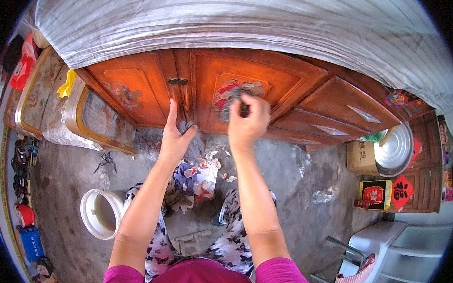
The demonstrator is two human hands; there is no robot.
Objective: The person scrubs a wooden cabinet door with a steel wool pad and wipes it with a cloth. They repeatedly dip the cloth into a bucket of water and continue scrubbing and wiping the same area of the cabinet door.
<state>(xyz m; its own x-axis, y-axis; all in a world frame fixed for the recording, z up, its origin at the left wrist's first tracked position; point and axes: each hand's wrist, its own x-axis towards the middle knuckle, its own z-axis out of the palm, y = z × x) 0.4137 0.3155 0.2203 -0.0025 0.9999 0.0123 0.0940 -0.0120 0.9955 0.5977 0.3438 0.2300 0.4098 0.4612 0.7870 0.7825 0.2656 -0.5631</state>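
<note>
A single head-worn fisheye camera looks steeply down and forward from above the person's shoulders. It faces the orange wooden cabinet (250,86), whose doors fill the upper middle at close range, within arm's reach. Both forearms enter from the lower edge, so the left hand (174,139) and right hand (247,123) sit near the centre. Below lies the concrete floor (291,181). Straight edges bow toward the dark circular rim. No second view shares the scene.

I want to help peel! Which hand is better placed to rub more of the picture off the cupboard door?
Probably the right hand: it grips a grey scrubber against the door's sticker. The left hand rests flat lower down, holding nothing.
</note>
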